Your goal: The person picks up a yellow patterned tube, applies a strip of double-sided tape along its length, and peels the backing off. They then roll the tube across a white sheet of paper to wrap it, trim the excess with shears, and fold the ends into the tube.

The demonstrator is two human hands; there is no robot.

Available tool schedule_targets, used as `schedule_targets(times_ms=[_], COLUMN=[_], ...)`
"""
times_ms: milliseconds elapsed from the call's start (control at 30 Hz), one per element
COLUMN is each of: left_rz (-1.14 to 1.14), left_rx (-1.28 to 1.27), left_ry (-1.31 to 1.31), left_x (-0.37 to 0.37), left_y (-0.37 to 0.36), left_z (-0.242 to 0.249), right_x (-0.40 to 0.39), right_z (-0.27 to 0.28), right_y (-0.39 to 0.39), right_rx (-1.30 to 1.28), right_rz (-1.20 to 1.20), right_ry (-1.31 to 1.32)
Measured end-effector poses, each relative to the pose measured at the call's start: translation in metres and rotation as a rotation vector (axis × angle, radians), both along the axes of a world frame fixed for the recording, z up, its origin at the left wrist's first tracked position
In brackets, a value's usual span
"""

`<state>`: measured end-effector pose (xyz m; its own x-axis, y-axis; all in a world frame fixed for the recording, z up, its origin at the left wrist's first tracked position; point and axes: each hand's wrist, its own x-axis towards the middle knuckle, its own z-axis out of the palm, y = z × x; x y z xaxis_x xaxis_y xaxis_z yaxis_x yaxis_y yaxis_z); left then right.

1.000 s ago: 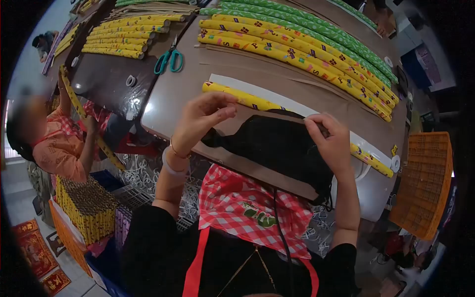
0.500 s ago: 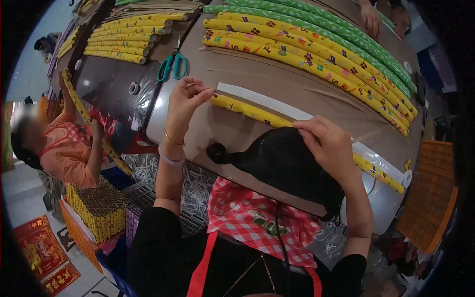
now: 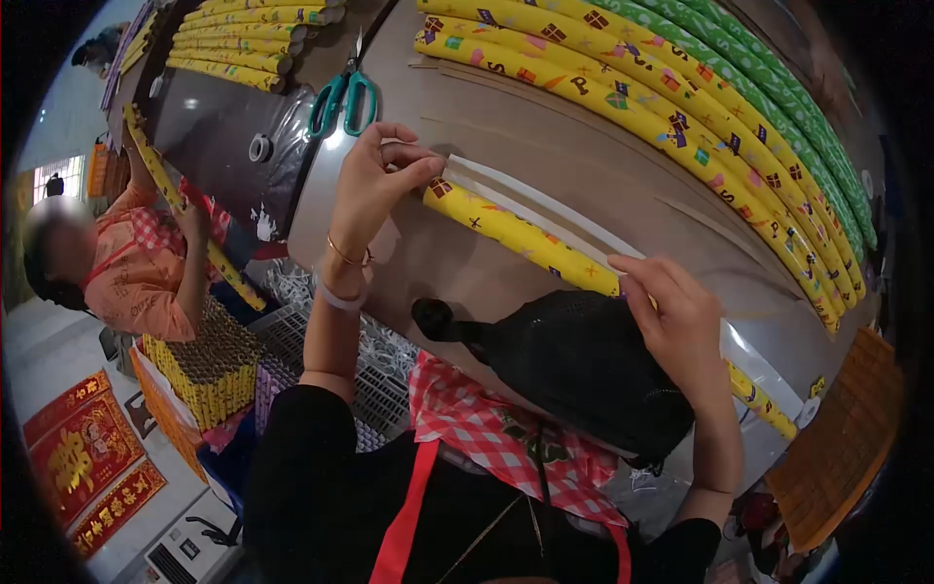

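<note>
A yellow printed wrapping-paper roll (image 3: 525,234) lies slantwise across the table in front of me. A narrow white strip (image 3: 530,200) runs along its far side. My left hand (image 3: 384,185) pinches the far left end, thumb against fingers. Around the middle of the roll, my right hand (image 3: 676,316) closes thumb and fingers at its edge; the palm hides part of it. Beyond that hand the roll continues to the lower right. A black mesh-like thing (image 3: 584,365) with a rounded knob lies between my arms and covers some of the table.
Several yellow rolls (image 3: 623,92) and green rolls (image 3: 778,107) lie at the back. Teal-handled scissors (image 3: 342,102) and a tape ring (image 3: 260,148) are on the left. A co-worker (image 3: 146,263) holds another yellow roll (image 3: 165,180). Stacked yellow tubes (image 3: 209,389) fill a crate.
The view has moved closer to the table and shifted. Both hands still hold the same roll, with my right hand lower in view. The co-worker's roll has changed little.
</note>
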<state>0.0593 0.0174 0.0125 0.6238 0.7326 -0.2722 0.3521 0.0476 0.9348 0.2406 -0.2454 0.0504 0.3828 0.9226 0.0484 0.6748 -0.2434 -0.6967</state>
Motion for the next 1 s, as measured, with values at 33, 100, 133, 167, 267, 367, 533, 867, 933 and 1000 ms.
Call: schedule_targets(times_ms=[33, 100, 133, 167, 267, 367, 533, 867, 933, 1000], left_rz=[0.017, 0.012, 0.002, 0.004, 0.002, -0.091, -0.186, -0.051, -0.082, -0.099], left_rx=[-0.021, 0.0, 0.023, 0.02, 0.006, 0.166, 0.208, -0.085, -0.013, -0.004], left_ry=[-0.016, -0.009, -0.004, -0.002, -0.051, -0.006, 0.044, 0.07, 0.143, 0.169], left_x=[0.0, 0.002, 0.002, 0.001, 0.0, -0.003, -0.011, 0.0, -0.001, 0.0], left_y=[-0.001, -0.001, -0.002, -0.002, -0.004, -0.004, 0.002, 0.012, 0.015, 0.015], left_z=[-0.001, 0.0, 0.0, 0.001, 0.004, 0.007, 0.006, 0.007, 0.0, 0.002], right_x=[0.001, 0.003, 0.003, 0.002, 0.001, 0.001, 0.0, 0.003, 0.004, 0.004], right_z=[-0.001, -0.003, -0.002, -0.001, 0.003, 0.006, 0.008, 0.004, 0.003, 0.002], right_y=[0.0, 0.0, 0.0, 0.0, -0.002, -0.005, -0.007, 0.001, 0.002, 0.003], right_rx=[-0.004, -0.018, -0.022, -0.03, -0.033, -0.028, -0.045, -0.07, -0.091, -0.068], right_rz=[0.003, 0.015, 0.018, 0.004, -0.015, -0.019, -0.021, 0.012, 0.013, 0.017], right_ry=[0.006, -0.01, -0.008, 0.008, 0.017, 0.008, 0.011, 0.016, 0.004, -0.02])
